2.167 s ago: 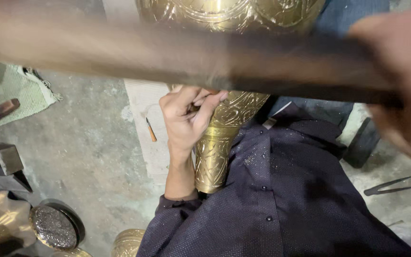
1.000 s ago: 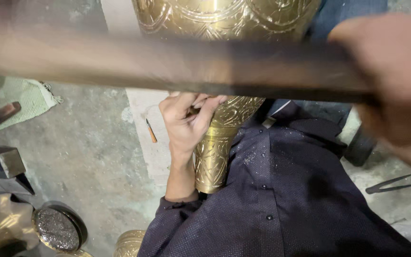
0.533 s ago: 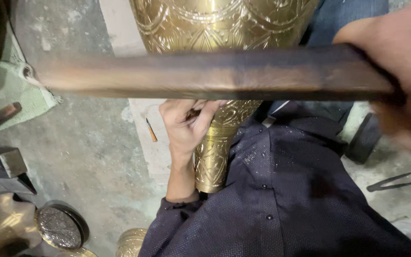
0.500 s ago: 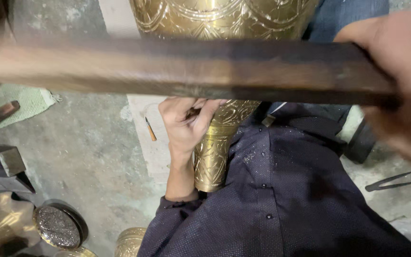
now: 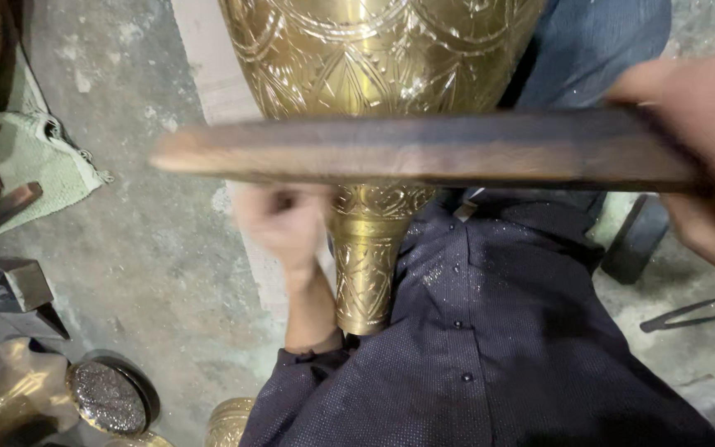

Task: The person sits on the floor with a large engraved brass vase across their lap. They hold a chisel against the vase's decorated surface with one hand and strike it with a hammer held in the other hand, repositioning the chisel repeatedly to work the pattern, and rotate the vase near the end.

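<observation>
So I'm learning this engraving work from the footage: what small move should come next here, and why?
Probably steady the left hand against the brass vase before bringing the wooden stick down. That hand is blurred at the vase's neck, while the right hand holds the stick raised across the body.

A large brass vase [image 5: 374, 124] with engraved leaf and arch patterns is held tilted, its wide body at the top of the view and its narrow, flared neck [image 5: 367, 273] pointing down toward the dark shirt. A long, dark wooden stick [image 5: 423, 149] is seen lying crosswise in front of the vase's body, blurred, its right end enclosed in the right hand [image 5: 705, 157]
</observation>
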